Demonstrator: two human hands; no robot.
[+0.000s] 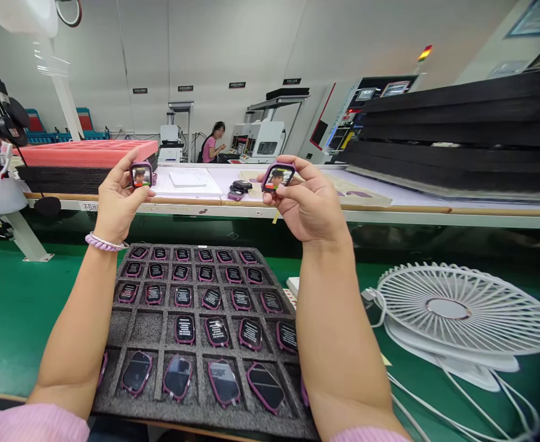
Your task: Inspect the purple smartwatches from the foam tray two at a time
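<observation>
"Purple-framed watches are showing lit screens; who is holding them?"
"The left hand (118, 202) is pinching one watch (142, 176) between thumb and fingers, and the right hand (313, 205) is gripping another watch (278, 177), both raised beyond the tray."
"And below?"
"That grey foam tray (148, 325) is lying on the green table (16, 294), holding rows of watches, and a white fan (482, 307) is standing right of it."
</observation>
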